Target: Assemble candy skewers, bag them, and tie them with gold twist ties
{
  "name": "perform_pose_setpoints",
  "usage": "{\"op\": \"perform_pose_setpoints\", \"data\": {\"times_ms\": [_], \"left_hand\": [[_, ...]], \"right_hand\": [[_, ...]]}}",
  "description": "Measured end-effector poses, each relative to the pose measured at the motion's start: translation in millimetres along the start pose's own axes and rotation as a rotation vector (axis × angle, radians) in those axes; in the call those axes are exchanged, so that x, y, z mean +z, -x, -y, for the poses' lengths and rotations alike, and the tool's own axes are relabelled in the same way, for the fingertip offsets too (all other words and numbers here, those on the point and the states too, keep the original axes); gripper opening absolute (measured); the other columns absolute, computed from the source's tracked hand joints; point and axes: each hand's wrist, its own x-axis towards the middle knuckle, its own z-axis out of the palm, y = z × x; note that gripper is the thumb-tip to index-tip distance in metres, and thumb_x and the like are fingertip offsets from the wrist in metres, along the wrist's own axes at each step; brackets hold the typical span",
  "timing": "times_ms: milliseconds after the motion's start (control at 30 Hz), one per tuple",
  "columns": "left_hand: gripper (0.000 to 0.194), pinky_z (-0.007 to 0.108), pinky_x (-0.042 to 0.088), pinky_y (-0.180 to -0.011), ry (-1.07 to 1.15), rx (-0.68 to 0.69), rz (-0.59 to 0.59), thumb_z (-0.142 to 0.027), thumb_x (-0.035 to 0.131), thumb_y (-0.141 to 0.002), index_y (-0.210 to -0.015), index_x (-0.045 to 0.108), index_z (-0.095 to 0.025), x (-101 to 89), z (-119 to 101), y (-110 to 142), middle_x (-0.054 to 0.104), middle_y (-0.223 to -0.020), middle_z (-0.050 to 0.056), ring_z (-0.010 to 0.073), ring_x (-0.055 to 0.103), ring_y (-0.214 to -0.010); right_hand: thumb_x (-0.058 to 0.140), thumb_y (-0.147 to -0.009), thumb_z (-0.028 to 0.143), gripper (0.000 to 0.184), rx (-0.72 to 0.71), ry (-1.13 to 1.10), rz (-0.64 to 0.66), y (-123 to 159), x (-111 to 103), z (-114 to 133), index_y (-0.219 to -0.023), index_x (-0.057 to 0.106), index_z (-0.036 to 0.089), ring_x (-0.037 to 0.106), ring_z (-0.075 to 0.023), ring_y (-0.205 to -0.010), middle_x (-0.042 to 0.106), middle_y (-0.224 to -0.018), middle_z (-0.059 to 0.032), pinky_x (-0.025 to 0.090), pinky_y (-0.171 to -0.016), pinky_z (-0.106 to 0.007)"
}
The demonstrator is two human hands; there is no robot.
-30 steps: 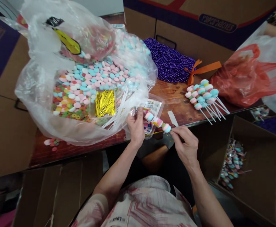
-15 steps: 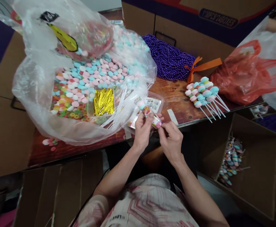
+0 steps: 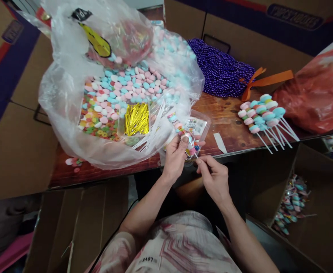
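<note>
My left hand (image 3: pixel 174 158) is closed round a candy skewer (image 3: pixel 179 128) in a clear printed wrapper, above the table's front edge. Pink, blue and white candies show through the film. My right hand (image 3: pixel 215 176) pinches the lower end of its white stick (image 3: pixel 195 154) between thumb and finger. Beneath them sits a clear plastic tray (image 3: pixel 207 120) with printed wrappers in it. To the left, a small box of gold twist ties (image 3: pixel 137 119) stands in a large clear bag (image 3: pixel 52 110) among loose candies (image 3: pixel 120 89) and white sticks (image 3: pixel 152 131).
Several unwrapped candy skewers (image 3: pixel 264 113) lie on the table at right, near a red plastic bag (image 3: pixel 314 98). Purple beads (image 3: pixel 221 70) are piled behind. Below right, a cardboard box (image 3: pixel 322 212) holds wrapped skewers (image 3: pixel 293 204). Large cartons (image 3: pixel 254 45) stand at the back.
My right hand has slid down from the wrapper's lower end, now gripping the bare stick a little apart from my left hand. The view has shifted left.
</note>
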Motion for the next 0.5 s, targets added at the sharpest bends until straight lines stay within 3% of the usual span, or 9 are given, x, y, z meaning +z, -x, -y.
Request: {"op": "perform_pose_setpoints", "data": {"times_ms": [367, 500], "left_hand": [[0.034, 0.032, 0.059, -0.08, 0.043, -0.059, 0.034, -0.048, 0.08, -0.078, -0.093, 0.071, -0.019, -12.6, -10.7, 7.0, 0.078, -0.091, 0.007, 0.0236, 0.076, -0.095], [0.033, 0.033, 0.058, -0.077, 0.039, 0.024, 0.02, -0.048, 0.079, -0.079, -0.094, 0.073, -0.019, -17.0, -17.3, 10.7, 0.077, -0.087, 0.006, 0.0227, 0.074, -0.089]], "right_hand": [[0.057, -0.096, 0.034, 0.029, 0.055, -0.169, 0.056, -9.8, 18.4, 13.9, -0.072, 0.06, 0.02, 0.046, -0.0085, -0.049, 0.053, -0.056, 0.0051, 0.037, -0.051, -0.022], [0.056, -0.097, 0.038, 0.021, 0.019, -0.142, 0.083, -18.8, 21.1, 21.0, -0.088, 0.065, 0.021, 0.052, -0.0109, -0.056, 0.062, -0.069, 0.0024, 0.043, -0.055, -0.023]]}}
